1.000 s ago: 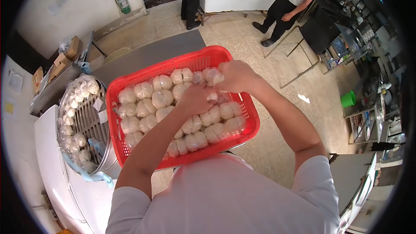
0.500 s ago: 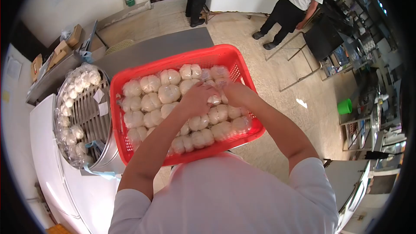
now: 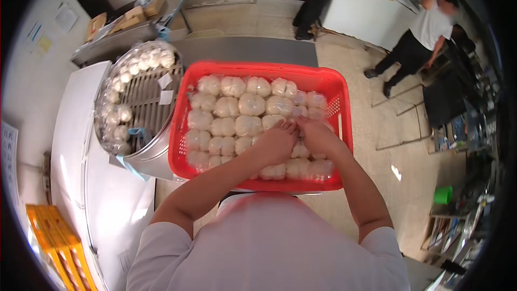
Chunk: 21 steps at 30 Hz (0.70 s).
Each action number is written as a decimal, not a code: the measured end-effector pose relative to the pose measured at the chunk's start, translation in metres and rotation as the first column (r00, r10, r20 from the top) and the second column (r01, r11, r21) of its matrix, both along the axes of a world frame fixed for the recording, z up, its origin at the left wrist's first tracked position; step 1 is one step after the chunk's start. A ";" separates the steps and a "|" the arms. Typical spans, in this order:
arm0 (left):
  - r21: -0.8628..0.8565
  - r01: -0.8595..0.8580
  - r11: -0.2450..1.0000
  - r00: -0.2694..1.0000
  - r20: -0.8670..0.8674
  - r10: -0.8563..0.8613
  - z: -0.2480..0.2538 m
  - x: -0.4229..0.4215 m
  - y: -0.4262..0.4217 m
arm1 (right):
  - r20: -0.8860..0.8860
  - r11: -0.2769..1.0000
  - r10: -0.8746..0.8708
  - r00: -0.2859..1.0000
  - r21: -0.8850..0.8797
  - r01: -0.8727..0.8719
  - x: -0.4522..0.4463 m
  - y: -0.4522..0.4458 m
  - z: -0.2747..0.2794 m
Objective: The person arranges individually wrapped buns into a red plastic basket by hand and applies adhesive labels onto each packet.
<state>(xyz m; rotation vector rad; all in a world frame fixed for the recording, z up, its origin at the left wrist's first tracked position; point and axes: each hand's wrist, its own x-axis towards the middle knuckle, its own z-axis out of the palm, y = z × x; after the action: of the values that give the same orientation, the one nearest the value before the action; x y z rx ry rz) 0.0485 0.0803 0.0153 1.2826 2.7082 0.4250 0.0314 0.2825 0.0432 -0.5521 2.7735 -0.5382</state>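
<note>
A red plastic basket [image 3: 179, 129] holds rows of white buns [image 3: 251, 104] packed in clear plastic bags. Over the right-hand part of the basket, my left hand [image 3: 277, 141] bends its fingers inward, pinching at a clear plastic bag [image 3: 300, 112]. My right hand [image 3: 318, 136] meets it from the other side, its fingertips closed on the same bag close to the left fingertips. The hands hide some of the buns under them, and the pinched edge is hard to see.
To the left, a round slatted steamer tray [image 3: 141, 89] carries more bagged buns and paper slips. A grey table [image 3: 258, 48] lies beyond the basket. Yellow crates [image 3: 56, 231] stand at lower left. A person [image 3: 425, 35] stands at back right near a chair [image 3: 444, 99].
My view has swung, so the basket appears further right and straighter. My hands stay over its right side, fingertips now drawn together. The person at the back has raised an arm.
</note>
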 end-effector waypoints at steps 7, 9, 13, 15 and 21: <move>0.219 -0.076 0.973 0.992 0.114 0.052 -0.004 0.031 -0.024 | 0.241 0.819 -0.415 0.877 -0.320 0.476 -0.071 -0.012 -0.008; 0.267 -0.055 0.962 0.994 0.103 0.028 -0.008 0.030 -0.028 | 0.386 0.768 -0.336 0.859 -0.415 0.488 -0.076 -0.041 0.008; 0.274 -0.099 0.957 0.972 0.231 0.034 0.010 0.025 -0.045 | 0.179 0.849 -0.347 0.921 -0.358 0.389 -0.084 -0.074 -0.022; 0.332 -0.134 0.933 0.939 0.343 0.013 0.027 0.025 -0.067 | 0.110 0.837 -0.399 0.910 -0.361 0.411 -0.087 -0.075 -0.041; 0.575 -0.306 0.759 0.925 0.369 0.093 0.076 0.014 -0.183 | -0.075 0.920 -0.392 0.917 -0.030 0.391 -0.075 -0.120 -0.015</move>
<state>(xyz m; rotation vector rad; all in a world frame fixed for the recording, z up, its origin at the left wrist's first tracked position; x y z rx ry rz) 0.0624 -0.1022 0.0911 0.8897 2.4945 1.5267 -0.0435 0.1626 0.0285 -0.0111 2.9716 -0.6303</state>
